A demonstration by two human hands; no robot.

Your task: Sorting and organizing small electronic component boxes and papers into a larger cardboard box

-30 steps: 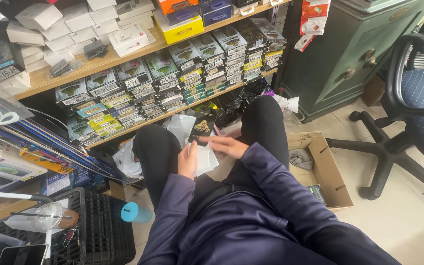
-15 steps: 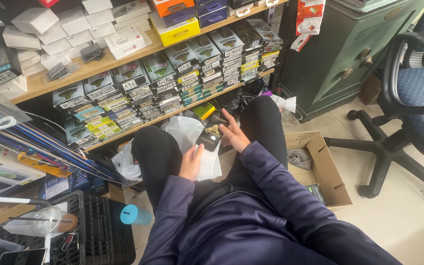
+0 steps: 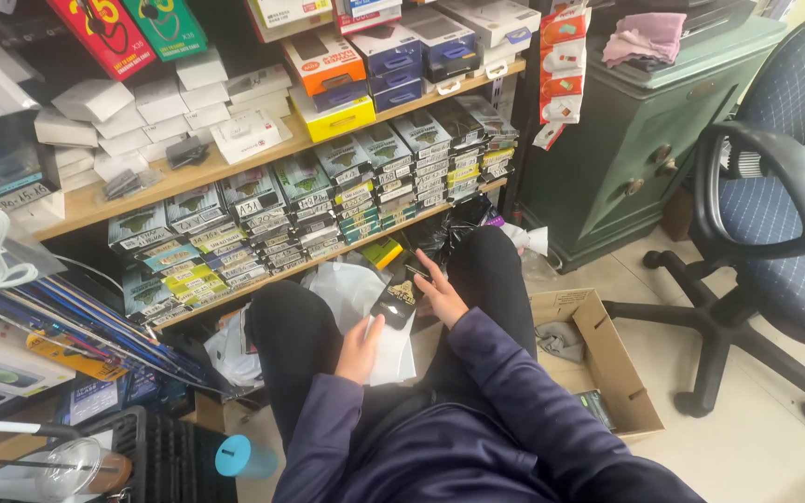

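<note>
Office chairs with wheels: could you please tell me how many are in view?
1. The blue office chair stands at the right, beside the green cabinet; others may be hidden beyond the frame.

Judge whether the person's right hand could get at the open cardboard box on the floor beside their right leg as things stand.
Probably yes. The right hand rests on a small dark packet between the knees, and the cardboard box lies open-topped just past the right leg, with nothing standing between them; the hand would only need to let go first.
</note>
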